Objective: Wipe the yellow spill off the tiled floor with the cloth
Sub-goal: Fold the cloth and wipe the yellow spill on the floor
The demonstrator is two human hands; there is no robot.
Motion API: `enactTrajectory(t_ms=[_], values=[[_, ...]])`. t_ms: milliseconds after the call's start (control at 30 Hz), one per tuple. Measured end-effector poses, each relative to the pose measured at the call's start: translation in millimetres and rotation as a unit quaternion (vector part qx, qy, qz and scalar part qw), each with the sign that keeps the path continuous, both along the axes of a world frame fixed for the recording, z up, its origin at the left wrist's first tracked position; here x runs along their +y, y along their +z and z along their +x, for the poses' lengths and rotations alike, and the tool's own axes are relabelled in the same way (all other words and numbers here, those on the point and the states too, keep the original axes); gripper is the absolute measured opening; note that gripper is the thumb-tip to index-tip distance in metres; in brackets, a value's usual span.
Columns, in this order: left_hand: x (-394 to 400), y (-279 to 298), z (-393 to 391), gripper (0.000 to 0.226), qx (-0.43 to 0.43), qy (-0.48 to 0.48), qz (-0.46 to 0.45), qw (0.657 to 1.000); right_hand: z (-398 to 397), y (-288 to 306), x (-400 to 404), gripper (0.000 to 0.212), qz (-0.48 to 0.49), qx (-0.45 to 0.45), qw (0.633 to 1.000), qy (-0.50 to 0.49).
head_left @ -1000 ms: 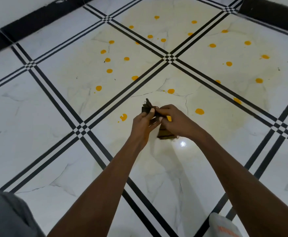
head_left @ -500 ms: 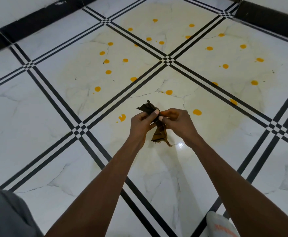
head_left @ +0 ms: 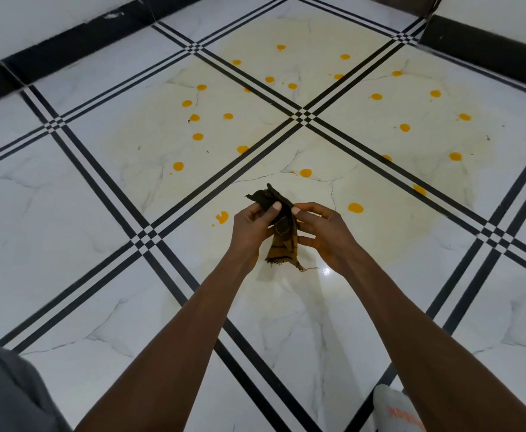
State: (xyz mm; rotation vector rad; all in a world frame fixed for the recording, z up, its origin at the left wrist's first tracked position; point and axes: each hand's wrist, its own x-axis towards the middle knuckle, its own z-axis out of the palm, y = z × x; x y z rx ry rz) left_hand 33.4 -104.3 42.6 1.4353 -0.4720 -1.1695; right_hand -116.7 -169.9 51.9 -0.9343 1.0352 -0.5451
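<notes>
The cloth [head_left: 282,227] is being pinched and refolded by both hands' fingers [head_left: 275,207] above the floor [head_left: 68,198]; lowering onto the spill [head_left: 355,207] is judged next.

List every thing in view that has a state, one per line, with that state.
cloth: dark, crumpled, yellow-stained, held up off the floor in both hands.
left hand: fingers closed on the cloth.
right hand: fingers pinching the cloth.
floor: glossy; a pale yellow film covers the middle tiles.
yellow spill: unwiped, many separate bright drops.
shoe: resting on the floor at the bottom right.
</notes>
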Motion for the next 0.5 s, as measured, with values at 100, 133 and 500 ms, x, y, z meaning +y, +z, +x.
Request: enactTrajectory(t_ms=[100, 133, 500], values=[[0, 3, -1, 0.030, -0.037, -0.011, 0.001, 0.999, 4, -1, 1, 0.016, -0.004, -0.006, 1.000, 0.008], [-1, 3, -1, 0.033, -0.051, -0.010, 0.004, 0.999, 5, -1, 2, 0.018, -0.018, 0.007, 1.000, 0.014], [2, -7, 5, 0.032, -0.096, 0.003, 0.032, 0.995, 8, -4, -2, 0.020, -0.146, 0.122, 0.978, 0.085]])
